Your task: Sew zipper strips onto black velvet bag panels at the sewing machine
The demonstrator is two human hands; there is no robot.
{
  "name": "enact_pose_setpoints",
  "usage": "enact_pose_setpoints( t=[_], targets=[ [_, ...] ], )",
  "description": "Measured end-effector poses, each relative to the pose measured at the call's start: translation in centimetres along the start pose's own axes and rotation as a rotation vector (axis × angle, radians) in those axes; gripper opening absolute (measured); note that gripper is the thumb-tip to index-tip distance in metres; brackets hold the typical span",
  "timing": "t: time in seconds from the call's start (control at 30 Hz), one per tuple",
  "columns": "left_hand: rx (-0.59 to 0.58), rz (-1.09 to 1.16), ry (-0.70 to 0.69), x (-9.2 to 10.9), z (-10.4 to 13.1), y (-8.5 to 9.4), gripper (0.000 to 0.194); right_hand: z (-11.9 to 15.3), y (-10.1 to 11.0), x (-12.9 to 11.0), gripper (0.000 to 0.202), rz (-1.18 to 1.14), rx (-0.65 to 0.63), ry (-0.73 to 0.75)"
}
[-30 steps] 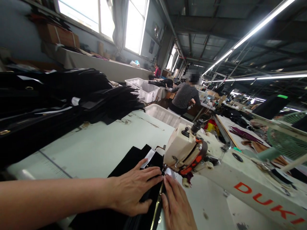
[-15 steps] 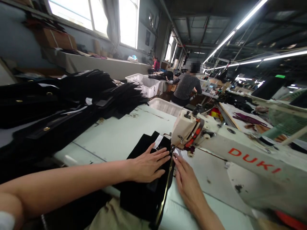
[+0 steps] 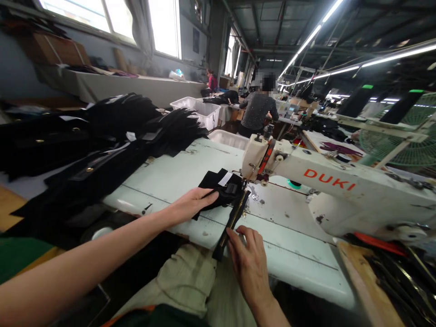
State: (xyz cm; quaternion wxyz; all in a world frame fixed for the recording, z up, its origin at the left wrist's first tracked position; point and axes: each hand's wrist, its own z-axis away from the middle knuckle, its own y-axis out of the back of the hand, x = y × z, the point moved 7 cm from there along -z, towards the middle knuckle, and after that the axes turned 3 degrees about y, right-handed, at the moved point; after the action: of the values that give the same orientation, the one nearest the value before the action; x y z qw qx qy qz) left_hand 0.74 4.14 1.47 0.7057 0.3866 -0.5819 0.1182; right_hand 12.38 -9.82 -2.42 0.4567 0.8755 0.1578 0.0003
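Observation:
A black fabric piece (image 3: 208, 180) with a white label (image 3: 225, 178) lies on the machine bed, left of the needle. My left hand (image 3: 197, 202) is closed on its near edge, with the cloth bunched under the thumb and fingers. From the needle area a black zipper (image 3: 235, 213) with gold teeth runs toward me and hangs over the front edge. My right hand (image 3: 250, 259) pinches the side of this zipper near its lower end. The white sewing machine (image 3: 289, 163) stands over the far end of the zipper; its presser foot is too small to make out clearly.
Stacked black fabric pieces (image 3: 112, 136) with gold fittings cover the left of the table (image 3: 177, 168). White plastic bins (image 3: 195, 109) stand beyond it. More zippers (image 3: 405, 277) lie in a wooden tray at lower right. A person (image 3: 257, 109) sits working ahead; a green fan (image 3: 391, 136) is at right.
My left hand went from lying flat on the fabric to gripping its near edge, and the cloth folded up. My right hand moved from beside the needle toward me, onto the zipper.

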Motion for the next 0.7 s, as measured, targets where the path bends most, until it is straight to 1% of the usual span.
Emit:
enact_pose_setpoints(
  t=[0.07, 0.13, 0.2, 0.23, 0.27, 0.33, 0.4, 0.47, 0.5, 0.53, 0.6, 0.63, 0.7],
  targets=[
    [0.016, -0.047, -0.007, 1.2, -0.3, 0.6, 0.048, -0.7, 0.0, -0.5, 0.032, -0.063, -0.028, 0.027],
    [0.041, -0.103, -0.025, 2.2, -0.3, 0.8, 0.046, -1.0, -0.2, -1.1, 0.041, -0.149, -0.072, 0.063],
    [0.070, -0.141, -0.044, 3.0, -0.3, 0.8, 0.046, -1.0, 0.0, -1.0, 0.047, -0.245, -0.074, 0.053],
    [0.079, -0.155, -0.052, 3.2, -0.2, 0.8, 0.045, -1.0, 0.3, -0.6, 0.046, -0.285, -0.055, 0.037],
    [0.085, -0.166, -0.058, 3.4, -0.2, 0.8, 0.045, -1.0, 0.8, 0.0, 0.042, -0.312, -0.025, 0.016],
    [0.087, -0.182, -0.063, 3.5, -0.2, 0.9, 0.045, -1.2, 2.6, 2.3, 0.033, -0.339, 0.043, -0.040],
    [0.086, -0.193, -0.062, 3.6, -0.3, 1.0, 0.045, -1.4, 5.1, 5.9, 0.022, -0.334, 0.142, -0.165],
    [0.089, -0.201, -0.060, 3.7, -0.4, 1.0, 0.044, -1.7, 7.6, 9.8, 0.027, -0.306, 0.222, -0.313],
    [0.092, -0.205, -0.060, 3.9, -0.4, 1.0, 0.044, -1.7, 8.3, 11.8, 0.035, -0.302, 0.223, -0.446],
    [0.095, -0.209, -0.061, 4.0, -0.4, 1.0, 0.044, -2.0, 8.7, 13.1, 0.043, -0.303, 0.194, -0.516],
    [0.100, -0.216, -0.065, 4.2, -0.5, 0.8, 0.045, -2.6, 9.1, 14.5, 0.051, -0.311, 0.135, -0.591],
    [0.102, -0.218, -0.069, 4.4, -0.5, 0.7, 0.046, -3.0, 9.1, 14.5, 0.052, -0.320, 0.101, -0.579],
    [0.103, -0.223, -0.080, 4.5, -0.4, 0.6, 0.045, -4.0, 9.2, 14.1, 0.052, -0.316, 0.072, -0.512]
  ],
)
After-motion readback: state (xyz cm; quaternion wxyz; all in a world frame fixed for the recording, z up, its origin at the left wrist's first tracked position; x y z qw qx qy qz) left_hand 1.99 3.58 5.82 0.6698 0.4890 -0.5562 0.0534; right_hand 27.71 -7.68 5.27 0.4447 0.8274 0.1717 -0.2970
